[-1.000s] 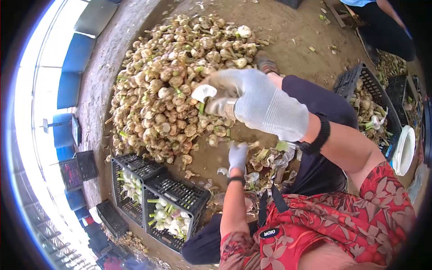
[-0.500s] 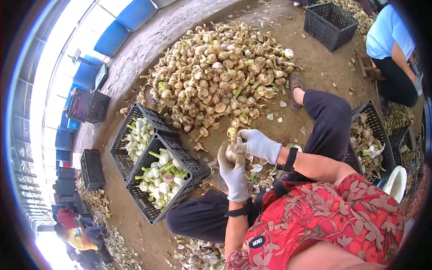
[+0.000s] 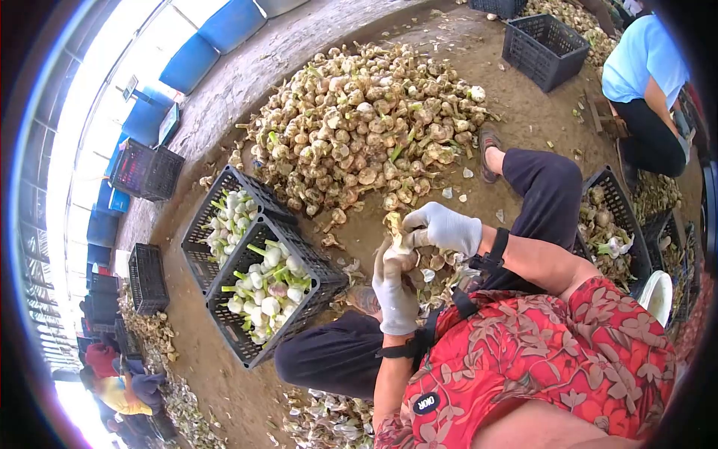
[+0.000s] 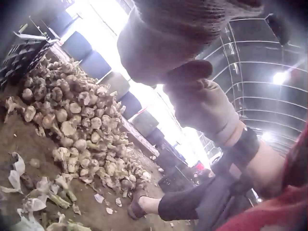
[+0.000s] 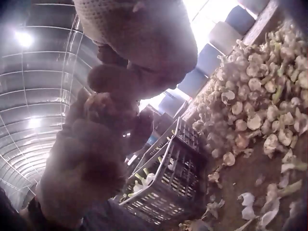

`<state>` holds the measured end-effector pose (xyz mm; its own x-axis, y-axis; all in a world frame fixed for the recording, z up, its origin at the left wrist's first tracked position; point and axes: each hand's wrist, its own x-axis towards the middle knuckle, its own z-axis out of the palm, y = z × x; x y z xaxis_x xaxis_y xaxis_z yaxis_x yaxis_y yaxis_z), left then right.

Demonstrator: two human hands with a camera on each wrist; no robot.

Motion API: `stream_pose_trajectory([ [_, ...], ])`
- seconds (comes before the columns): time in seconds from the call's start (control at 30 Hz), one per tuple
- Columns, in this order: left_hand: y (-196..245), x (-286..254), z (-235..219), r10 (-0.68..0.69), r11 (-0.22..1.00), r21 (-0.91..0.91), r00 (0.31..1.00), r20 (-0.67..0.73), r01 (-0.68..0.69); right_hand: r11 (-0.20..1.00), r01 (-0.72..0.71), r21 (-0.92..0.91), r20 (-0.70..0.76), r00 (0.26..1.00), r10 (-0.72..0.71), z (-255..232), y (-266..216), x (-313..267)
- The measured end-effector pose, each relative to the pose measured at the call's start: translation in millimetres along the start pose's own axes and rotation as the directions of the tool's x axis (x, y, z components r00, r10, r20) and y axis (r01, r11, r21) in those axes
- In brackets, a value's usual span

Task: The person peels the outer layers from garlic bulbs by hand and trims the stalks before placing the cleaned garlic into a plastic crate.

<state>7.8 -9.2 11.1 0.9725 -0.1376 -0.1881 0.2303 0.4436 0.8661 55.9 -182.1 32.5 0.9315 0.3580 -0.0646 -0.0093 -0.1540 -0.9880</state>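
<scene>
My gloved left hand [image 3: 395,298] grips a garlic bulb [image 3: 406,259], its dry tan stem standing up beyond the fingers. My gloved right hand [image 3: 444,228] pinches at the bulb near the base of that stem. Both gloves are whitish-grey. Seen from the right wrist, the bulb [image 5: 108,107] is dark and partly covered by both hands. In the left wrist view the right hand [image 4: 202,107] meets the left hand [image 4: 166,41], and the bulb is hidden. A large heap of unpeeled garlic [image 3: 359,127] lies on the ground in front.
Two black crates [image 3: 323,288] of white, green-stemmed garlic stand at the left. A crate of garlic scraps [image 3: 628,217] and a white bucket [image 3: 658,295] are on the right. Another crate [image 3: 542,56] stands behind, near a person in light blue [image 3: 647,63]. Peeled skins [image 4: 33,202] litter the floor.
A second ago my right hand was over the heap with a white piece of skin at its fingers. It has come back to my left hand, and both hands now hold the garlic bulb.
</scene>
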Motion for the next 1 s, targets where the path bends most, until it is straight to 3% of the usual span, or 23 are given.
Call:
stream_pose_trajectory([
  [0.03, -5, 3, -6, -0.115, 0.979, -0.16, 0.992, 0.059, 0.123, 0.985, 0.102, -0.138, -0.019, 0.994, -0.106, 2, 4, 1],
  [0.1, -14, 11, -17, -0.307, 0.819, -0.435, 0.926, 0.222, 0.376, 0.855, 0.193, -0.482, -0.109, 0.955, -0.277, 16, 8, -3],
  [0.13, -14, 10, -17, -0.314, 0.85, -0.393, 0.936, 0.158, 0.351, 0.736, 0.22, -0.64, -0.117, 0.919, -0.376, 20, 11, -4],
  [0.2, -9, 12, -12, -0.306, 0.906, -0.298, 0.952, 0.032, 0.301, 0.914, 0.093, -0.394, -0.144, 0.976, -0.161, 18, 16, -3],
  [0.27, -10, 11, -10, 0.044, 0.999, 0.032, 0.999, -0.019, -0.043, 0.993, -0.038, -0.116, -0.085, 0.996, 0.028, 13, 17, -6],
  [0.33, -3, 7, 8, 0.338, 0.864, 0.411, 0.94, -0.043, -0.292, 0.972, -0.168, 0.164, 0.028, 0.986, 0.166, 4, -1, -18],
  [0.37, -1, 6, 4, 0.301, 0.835, 0.471, 0.953, 0.043, -0.285, 0.994, 0.025, 0.107, -0.006, 1.0, -0.024, 5, 4, -19],
  [0.47, -7, 3, 6, 0.36, 0.764, 0.547, 0.93, 0.079, -0.342, 0.996, 0.075, 0.038, -0.053, 0.996, -0.073, 10, 18, -16],
  [0.5, 2, -1, 15, 0.408, 0.701, 0.604, 0.908, 0.098, -0.38, 0.997, 0.013, -0.075, -0.074, 0.997, -0.018, 8, 8, -19],
  [0.6, -1, -4, 9, 0.35, 0.691, 0.65, 0.933, 0.08, -0.315, 0.997, -0.029, -0.066, -0.135, 0.991, 0.02, 13, 13, -21],
  [0.7, -9, 2, 11, 0.377, 0.836, 0.445, 0.925, -0.042, -0.321, 0.85, 0.115, -0.514, -0.291, 0.909, -0.299, 31, 27, -18],
  [0.73, -16, 6, -2, 0.17, 0.954, 0.258, 0.984, -0.051, -0.151, 0.848, 0.118, -0.517, -0.315, 0.895, -0.317, 33, 31, -16],
  [0.77, -25, 12, -22, -0.041, 0.997, 0.063, 0.999, -0.017, 0.043, 0.845, 0.123, -0.52, -0.337, 0.88, -0.336, 35, 35, -14],
  [0.8, -18, 13, -21, -0.24, 0.962, -0.123, 0.969, 0.055, 0.245, 0.843, 0.13, -0.523, -0.357, 0.864, -0.354, 37, 35, -12],
  [0.83, -14, 12, -12, -0.386, 0.857, -0.342, 0.92, 0.067, 0.385, 0.906, 0.13, -0.402, -0.348, 0.894, -0.283, 37, 35, -13],
  [0.93, -13, 14, -25, -0.375, 0.783, -0.381, 0.862, 0.342, 0.492, 0.996, 0.028, -0.086, -0.234, 0.971, -0.048, 32, 29, -18],
  [0.97, -19, 13, -34, -0.365, 0.794, -0.38, 0.872, 0.325, 0.474, 0.998, -0.051, -0.036, -0.171, 0.984, 0.045, 25, 24, -18],
  [1.0, -15, 10, -25, -0.307, 0.899, -0.269, 0.936, 0.173, 0.345, 0.991, -0.133, 0.01, -0.106, 0.985, 0.133, 19, 19, -20],
])
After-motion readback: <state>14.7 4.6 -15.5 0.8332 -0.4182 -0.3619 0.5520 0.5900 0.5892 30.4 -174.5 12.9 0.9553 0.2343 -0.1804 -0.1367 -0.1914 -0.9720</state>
